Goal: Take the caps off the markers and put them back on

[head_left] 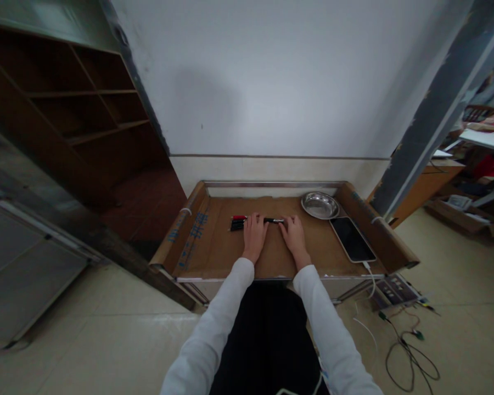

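Observation:
A small bundle of black pens (235, 225) and a red pen (237, 218) lies side by side on the brown paper, left of centre. My left hand (254, 236) rests over the bundle, its fingers closed and hiding the middle of the pens. Between my hands shows the dark end of a black pen (270, 220) with a silvery tip, pointing right. At that tip, my right hand (294, 236) has its fingertips closed in a pinch. How firmly either hand grips is hard to see.
A brown-paper-covered table (218, 252) has raised sides. A shiny metal bowl (320, 205) stands at its back right. In front of the bowl lies a phone (353, 240) with a white cable. Below right, a power strip (395, 291) and loose wires (411, 356) lie on the floor.

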